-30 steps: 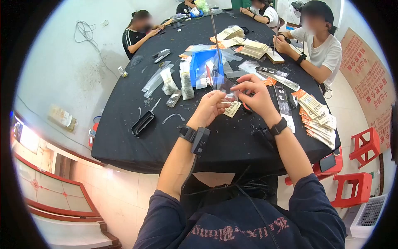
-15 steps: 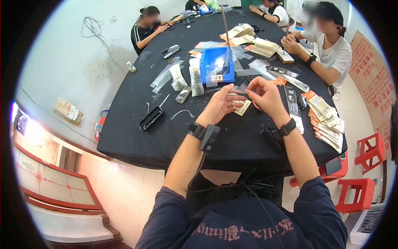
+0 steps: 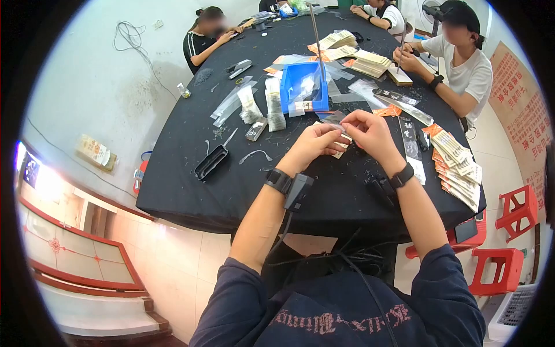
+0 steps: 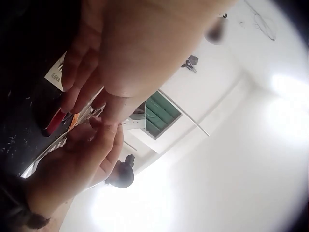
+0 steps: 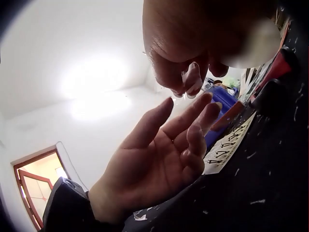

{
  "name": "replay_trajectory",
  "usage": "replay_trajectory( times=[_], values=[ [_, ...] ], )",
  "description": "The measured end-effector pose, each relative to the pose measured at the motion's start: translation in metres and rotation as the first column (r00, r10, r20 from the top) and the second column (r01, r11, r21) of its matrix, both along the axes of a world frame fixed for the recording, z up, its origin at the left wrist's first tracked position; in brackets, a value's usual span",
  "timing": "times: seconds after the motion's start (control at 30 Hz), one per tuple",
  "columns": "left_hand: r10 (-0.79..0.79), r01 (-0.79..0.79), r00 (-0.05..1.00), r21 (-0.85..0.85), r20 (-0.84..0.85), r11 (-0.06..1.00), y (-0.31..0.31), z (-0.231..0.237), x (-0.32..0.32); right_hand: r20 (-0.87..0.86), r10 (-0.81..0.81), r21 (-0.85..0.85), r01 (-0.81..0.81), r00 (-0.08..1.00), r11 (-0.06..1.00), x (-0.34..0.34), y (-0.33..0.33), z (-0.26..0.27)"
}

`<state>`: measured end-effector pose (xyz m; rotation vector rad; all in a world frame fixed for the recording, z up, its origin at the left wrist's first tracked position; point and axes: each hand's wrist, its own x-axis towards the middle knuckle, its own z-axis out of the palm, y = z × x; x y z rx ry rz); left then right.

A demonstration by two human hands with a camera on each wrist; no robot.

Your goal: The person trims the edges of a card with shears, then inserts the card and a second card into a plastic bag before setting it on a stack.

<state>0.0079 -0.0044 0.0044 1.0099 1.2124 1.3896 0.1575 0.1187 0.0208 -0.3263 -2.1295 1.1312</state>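
Note:
My right hand [image 3: 370,136] pinches a piece of clear plastic film [image 3: 332,117] between thumb and fingertips, just in front of the blue bin. Close beside it, my left hand [image 3: 317,143] has its palm turned up and its fingers loosely bent. In the right wrist view, the left hand [image 5: 159,150] shows a gap between thumb and forefinger, right under the other hand's fingertips. A cream card [image 5: 229,145] with rows of small dark marks lies on the black cloth below the hands. The fingers partly hide the film.
The blue bin [image 3: 286,104] holds clear sleeves. Left of it lie bundles of packets [image 3: 273,104], a stapler [image 3: 240,68] and an open black case [image 3: 211,163]. Stacked cards [image 3: 457,159] lie at right. A thin upright rod [image 3: 317,40] rises by the bin; people sit around the table.
The left hand has turned and come closer to the right hand, and now covers more of the cream card. The film, earlier held up before the bin, is lower. The head view has shifted.

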Motion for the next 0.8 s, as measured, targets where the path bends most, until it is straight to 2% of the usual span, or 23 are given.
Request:
replay_trajectory(
  times=[0.33,0.5,0.6,0.7,0.8],
  values=[
    [0.039,-0.038,0.999,-0.043,0.036,0.998,-0.0004,-0.0010,-0.0010,0.038,0.059,0.068,-0.061,0.998,0.996,0.0003,-0.0027,0.0007],
    [0.050,-0.050,0.999,-0.066,-0.006,0.997,0.0007,-0.0005,-0.0003,-0.008,0.055,0.093,-0.054,0.998,0.994,-0.0008,-0.0041,0.0002],
    [0.060,-0.062,0.997,-0.033,-0.058,0.998,0.0013,-0.0027,-0.0001,0.055,0.119,0.093,-0.124,0.991,0.988,0.0019,-0.0057,0.0037],
    [0.104,-0.098,0.992,0.075,-0.076,0.992,0.0015,-0.0028,-0.0020,-0.107,0.096,0.030,-0.093,0.990,0.995,-0.0041,-0.0028,-0.0024],
    [0.217,-0.213,0.976,0.166,-0.007,0.963,0.0008,0.0025,-0.0050,-0.243,-0.049,0.095,0.074,0.969,0.993,-0.0036,0.0019,0.0024]
  ],
)
